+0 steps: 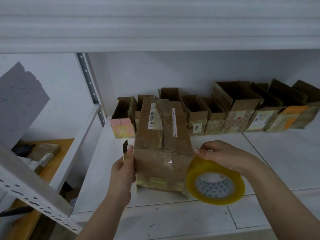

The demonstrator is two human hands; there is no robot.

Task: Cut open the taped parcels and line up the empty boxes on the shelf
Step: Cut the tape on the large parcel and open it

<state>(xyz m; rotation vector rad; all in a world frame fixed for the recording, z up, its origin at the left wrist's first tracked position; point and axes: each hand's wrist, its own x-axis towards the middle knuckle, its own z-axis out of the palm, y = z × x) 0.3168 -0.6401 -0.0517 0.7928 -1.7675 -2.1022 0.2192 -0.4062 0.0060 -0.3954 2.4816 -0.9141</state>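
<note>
A brown taped parcel (pixel 162 146) stands on the white shelf (pixel 277 161) in front of me, its top flaps slit along the middle seam. My left hand (pixel 123 168) grips a small box cutter (pixel 125 148) with the blade pointing up, and it rests against the parcel's left side. My right hand (pixel 223 156) pinches the parcel's top right edge. Behind the parcel, several opened empty boxes (pixel 242 111) stand in a row along the back wall.
A roll of yellow packing tape (pixel 216 186) lies against the parcel's right side, under my right wrist. A metal shelf upright (pixel 90 87) rises at the left. Lower left, a wooden surface (pixel 57 163) holds more packages. Another shelf board (pixel 155 25) hangs overhead.
</note>
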